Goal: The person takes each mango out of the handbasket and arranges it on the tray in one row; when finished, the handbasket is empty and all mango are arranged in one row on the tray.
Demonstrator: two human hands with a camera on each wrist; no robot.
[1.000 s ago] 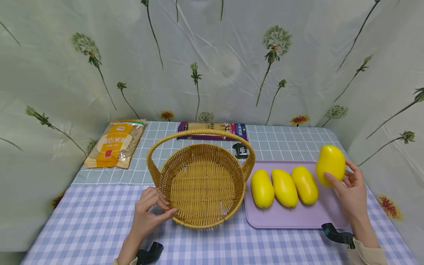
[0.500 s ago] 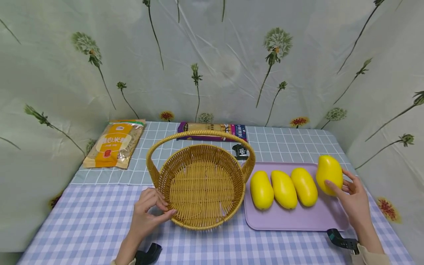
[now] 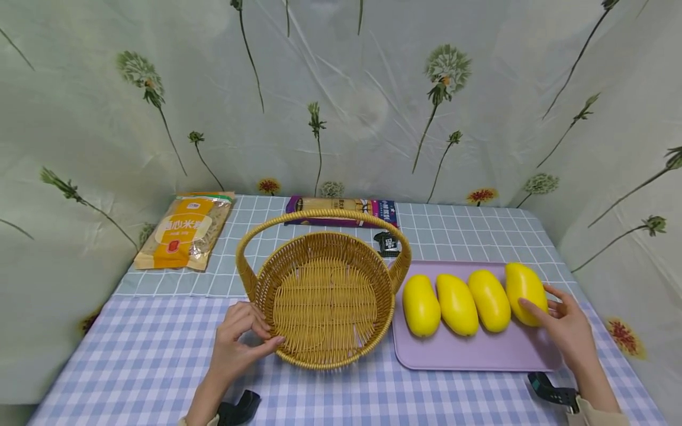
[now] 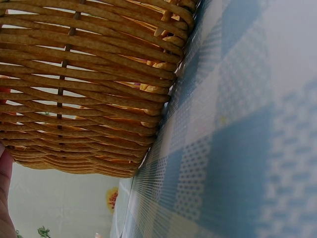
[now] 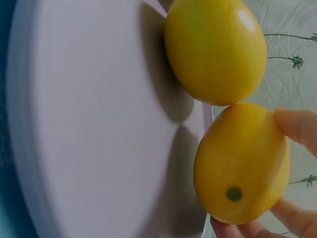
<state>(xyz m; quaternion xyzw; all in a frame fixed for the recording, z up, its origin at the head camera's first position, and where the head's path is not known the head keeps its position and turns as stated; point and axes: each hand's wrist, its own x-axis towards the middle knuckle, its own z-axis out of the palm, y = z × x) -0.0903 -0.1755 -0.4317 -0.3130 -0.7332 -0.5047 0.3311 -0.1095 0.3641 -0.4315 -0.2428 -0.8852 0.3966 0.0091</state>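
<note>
My right hand holds a yellow mango at the right end of the lilac tray, thumb on the near side and fingers round the right. In the right wrist view this mango shows its green stem spot and sits right against another mango. Three mangoes lie in a row to its left on the tray, the nearest being a slanting mango. My left hand pinches the near left rim of an empty wicker basket, whose woven side fills much of the left wrist view.
An orange-and-clear food bag lies at the back left. Behind the basket's tall handle is a purple snack pack, with a small black packet by the handle's right side. A flowered curtain encloses the table.
My right hand has lowered the mango from above the tray down beside the row of other mangoes. My left hand and the basket have stayed in place.
</note>
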